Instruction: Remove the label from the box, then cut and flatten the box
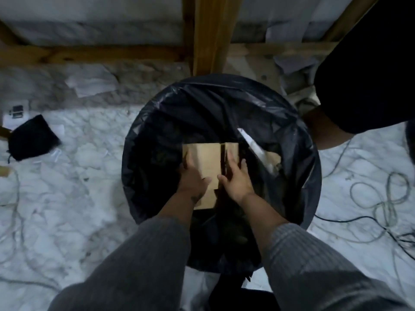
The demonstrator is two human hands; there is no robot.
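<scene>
Over the bin (310, 167): I see the cardboard (207, 160) flat above the black liner, inside the rim.
Left hand (194, 178): I read it grasping the cardboard's left edge.
Right hand (237, 178): fingers pressed on the cardboard's right strip; closure I cannot tell.
Paper scrap (251, 142): right of the cardboard, inside the bin.

We see a dim, bluish, grainy frame, soft motion blur throughout, wide-angle bending at the edges, bin liner (289, 167) at centre nearly black with faint sheen along its upper rim, marble floor (74, 198) brightest at left and right.
</scene>
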